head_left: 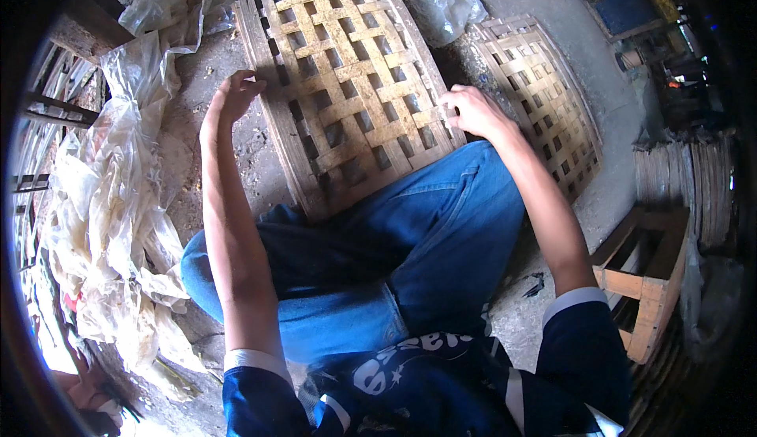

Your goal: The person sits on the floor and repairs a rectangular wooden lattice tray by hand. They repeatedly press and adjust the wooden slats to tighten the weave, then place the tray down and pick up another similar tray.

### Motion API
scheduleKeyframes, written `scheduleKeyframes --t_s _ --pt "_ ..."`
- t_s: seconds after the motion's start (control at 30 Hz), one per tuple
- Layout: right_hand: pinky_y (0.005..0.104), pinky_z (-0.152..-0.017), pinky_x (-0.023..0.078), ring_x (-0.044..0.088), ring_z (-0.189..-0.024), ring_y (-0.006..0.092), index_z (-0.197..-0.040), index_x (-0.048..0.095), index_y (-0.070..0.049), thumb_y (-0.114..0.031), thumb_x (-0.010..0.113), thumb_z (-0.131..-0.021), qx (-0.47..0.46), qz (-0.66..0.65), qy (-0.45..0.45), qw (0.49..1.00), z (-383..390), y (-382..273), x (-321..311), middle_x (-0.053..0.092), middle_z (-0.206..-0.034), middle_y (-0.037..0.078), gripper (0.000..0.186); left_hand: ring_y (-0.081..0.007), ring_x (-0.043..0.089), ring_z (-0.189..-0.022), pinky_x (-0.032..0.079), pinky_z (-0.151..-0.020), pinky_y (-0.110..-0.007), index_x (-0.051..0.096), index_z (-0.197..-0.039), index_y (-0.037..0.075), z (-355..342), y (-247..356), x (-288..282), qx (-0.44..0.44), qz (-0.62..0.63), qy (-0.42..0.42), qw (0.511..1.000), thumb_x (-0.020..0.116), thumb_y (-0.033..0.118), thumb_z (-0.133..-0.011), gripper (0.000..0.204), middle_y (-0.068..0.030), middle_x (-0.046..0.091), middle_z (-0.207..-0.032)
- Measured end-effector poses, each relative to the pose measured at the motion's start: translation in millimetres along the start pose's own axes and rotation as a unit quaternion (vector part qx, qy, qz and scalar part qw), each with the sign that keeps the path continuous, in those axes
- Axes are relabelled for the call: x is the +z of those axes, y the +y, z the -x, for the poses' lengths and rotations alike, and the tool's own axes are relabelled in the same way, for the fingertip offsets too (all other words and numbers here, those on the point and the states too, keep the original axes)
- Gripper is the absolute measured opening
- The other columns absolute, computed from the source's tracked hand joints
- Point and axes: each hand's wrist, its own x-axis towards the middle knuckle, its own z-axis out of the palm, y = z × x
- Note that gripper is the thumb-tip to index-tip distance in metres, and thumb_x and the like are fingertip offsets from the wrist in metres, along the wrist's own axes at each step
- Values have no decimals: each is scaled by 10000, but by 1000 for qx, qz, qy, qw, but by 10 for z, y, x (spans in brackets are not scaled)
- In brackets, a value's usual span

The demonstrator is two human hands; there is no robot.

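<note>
A woven bamboo panel (347, 82) with a wooden frame lies tilted before me, its near end against my jeans. Pale slats cross in an open lattice inside the frame. At the panel's left edge, my left hand (230, 99) is closed, its curled fingertips on the frame. On the opposite side, my right hand (475, 112) pinches the right edge, close to the end of a cross slat. The undersides of both grips are hidden.
A second woven panel (544, 102) lies to the right. Crumpled clear plastic sheeting (118, 200) heaps along the left, with a plastic bag (445, 7) behind the panel. A wooden stool-like frame (643, 283) stands at right, near stacked thin sheets (686, 184).
</note>
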Motion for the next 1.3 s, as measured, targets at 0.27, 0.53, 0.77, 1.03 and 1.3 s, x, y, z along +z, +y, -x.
scheduleKeyframes --t_s 0.27,0.53,0.77,1.03,1.3 --pt "426 -715 550 688 -821 311 -713 672 -105 -89 690 -738 -19 25 28 999 -117 51 92 695 -853 87 36 -268 674 -1076 537 -883 -377 603 -1313 86 57 36 43 11 22 -2 1000 686 329 -917 472 -169 708 -1147" --pt "455 -671 544 694 -777 368 -671 659 -60 -35 637 -719 -11 -10 37 999 -124 85 250 681 -767 192 59 -270 679 -1071 542 -862 -385 614 -1303 91 37 -133 32 31 29 -1 999 684 339 -917 464 -169 719 -1114" --pt "410 -684 557 714 -807 329 -832 625 -16 -37 662 -802 24 -92 52 994 -136 205 248 709 -855 185 52 -218 659 -956 517 -788 -358 635 -1263 88 -64 -112 136 46 19 10 999 685 328 -919 423 -132 724 -1074" --pt "262 -425 443 599 -542 108 -956 648 -54 -40 716 -871 240 -449 143 849 -166 726 249 669 -760 61 110 -251 686 -1043 536 -892 -387 645 -1259 94 49 -198 -9 6 24 -6 1000 688 313 -920 407 -135 719 -1146" --pt "254 -536 471 616 -656 81 -1012 730 -62 -118 688 -904 238 -267 232 905 -80 1297 419 703 -815 27 129 -238 679 -987 522 -891 -358 640 -1201 49 129 227 84 0 16 9 1000 689 356 -905 429 -161 723 -1060"
